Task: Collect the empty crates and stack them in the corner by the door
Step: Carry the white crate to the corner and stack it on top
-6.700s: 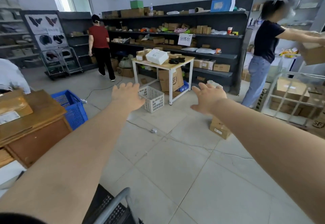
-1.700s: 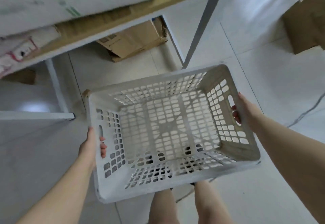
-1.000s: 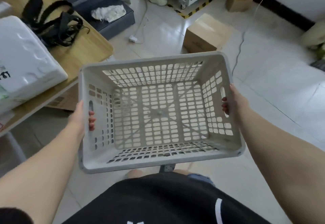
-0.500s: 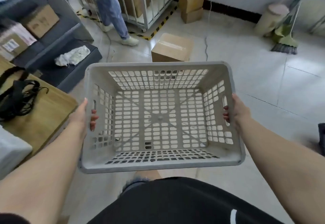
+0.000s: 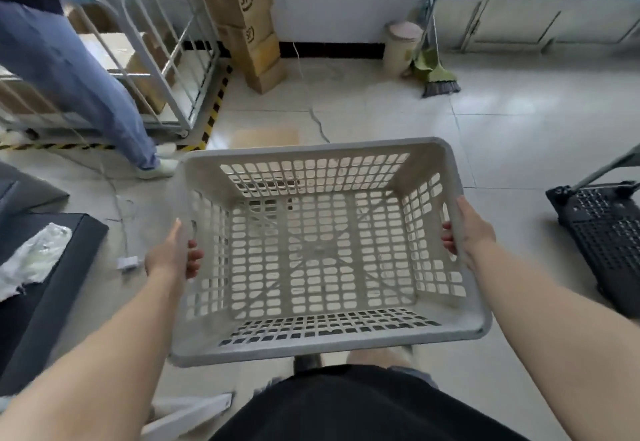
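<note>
Holding a pale grey perforated crate at centre frame, both hands grip its short end walls; crate is empty, open side up, lifted clear of the tiled floor.

Hidden or unclear:
- Left hand at 9 o'clock of the crate: fingertips curl in through the handle slot, thumb along the outer wall. Palm pressed against the wall, not visible.
- Right hand at 3 o'clock: fingers hooked through the slot, only the tips show inside; the wall hides the rest.
- Flat cardboard box at 12 o'clock, lower part blocked by the crate's far rim.
- Another person at 10 o'clock, cut off by the frame; only blue trouser legs and a pale shoe show.
- Wire cart behind them, blurred, its load partly cardboard.
- Black platform trolley at 3 o'clock, cut by the frame edge.
- Wearer's feet under the crate's near rim, blurred, covered by black clothing at 6 o'clock.

Pose: both forearms bare, reaching forward from the lower corners, elbows out of frame. Wrists roughly level; crate's far end tips slightly down.

Beyond, at 12 to 1 o'clock: stacked cardboard boxes against the wall, a small bin, a broom, glazed door panels at top right.
</note>
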### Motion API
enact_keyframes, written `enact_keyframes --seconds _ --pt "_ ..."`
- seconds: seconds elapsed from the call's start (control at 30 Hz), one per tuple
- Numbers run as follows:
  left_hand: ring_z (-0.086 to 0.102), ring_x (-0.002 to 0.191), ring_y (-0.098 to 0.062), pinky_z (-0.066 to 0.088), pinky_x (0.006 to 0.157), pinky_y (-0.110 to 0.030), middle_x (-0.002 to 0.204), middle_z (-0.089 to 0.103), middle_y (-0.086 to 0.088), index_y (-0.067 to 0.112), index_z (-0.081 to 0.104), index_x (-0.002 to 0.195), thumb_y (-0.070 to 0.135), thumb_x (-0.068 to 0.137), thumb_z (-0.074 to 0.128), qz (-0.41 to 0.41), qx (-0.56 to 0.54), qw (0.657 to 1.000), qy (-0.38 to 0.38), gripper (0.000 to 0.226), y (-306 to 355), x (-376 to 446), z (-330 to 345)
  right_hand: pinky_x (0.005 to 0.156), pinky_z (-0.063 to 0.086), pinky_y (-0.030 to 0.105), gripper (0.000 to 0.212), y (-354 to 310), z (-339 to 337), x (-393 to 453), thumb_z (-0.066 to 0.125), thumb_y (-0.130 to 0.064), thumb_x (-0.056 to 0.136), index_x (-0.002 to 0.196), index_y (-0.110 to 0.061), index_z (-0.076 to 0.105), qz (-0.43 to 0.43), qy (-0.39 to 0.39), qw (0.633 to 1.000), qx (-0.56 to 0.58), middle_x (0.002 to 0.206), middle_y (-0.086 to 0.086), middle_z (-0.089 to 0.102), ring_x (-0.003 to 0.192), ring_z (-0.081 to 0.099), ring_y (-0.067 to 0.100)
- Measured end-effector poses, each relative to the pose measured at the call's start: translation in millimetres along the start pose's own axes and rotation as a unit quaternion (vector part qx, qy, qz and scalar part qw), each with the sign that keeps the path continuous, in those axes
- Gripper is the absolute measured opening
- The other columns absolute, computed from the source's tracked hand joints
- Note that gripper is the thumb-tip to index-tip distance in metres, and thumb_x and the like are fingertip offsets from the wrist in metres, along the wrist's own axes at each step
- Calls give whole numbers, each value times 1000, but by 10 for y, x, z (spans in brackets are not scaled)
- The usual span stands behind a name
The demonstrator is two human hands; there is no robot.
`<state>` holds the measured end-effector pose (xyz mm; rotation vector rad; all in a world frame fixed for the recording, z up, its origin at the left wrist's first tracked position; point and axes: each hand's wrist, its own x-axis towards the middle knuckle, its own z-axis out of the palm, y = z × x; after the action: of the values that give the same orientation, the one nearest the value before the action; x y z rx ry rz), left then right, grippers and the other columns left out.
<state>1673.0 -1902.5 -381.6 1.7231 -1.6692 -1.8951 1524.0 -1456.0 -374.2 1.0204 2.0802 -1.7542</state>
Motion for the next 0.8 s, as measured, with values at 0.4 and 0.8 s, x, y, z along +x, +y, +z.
enact_keyframes --seconds 0.4,0.8 --pt "41 49 -20 37 50 -29 64 51 -4 15 51 72 68 81 44 40 140 983 -115 54 1426 708 1808 50 42 29 58 -555 -75 656 58 -60 83 73 -3 60 40 118 987 103 64 10 57 49 48 20" --pt "51 55 -20 46 55 -30 66 57 -6 11 60 80 67 81 45 131 208 959 -145 57 2453 717 3629 49 37 25 61 -1473 -324 1933 57 -69 71 70 -8 57 63 141 975 158 60 8 55 46 44 20"
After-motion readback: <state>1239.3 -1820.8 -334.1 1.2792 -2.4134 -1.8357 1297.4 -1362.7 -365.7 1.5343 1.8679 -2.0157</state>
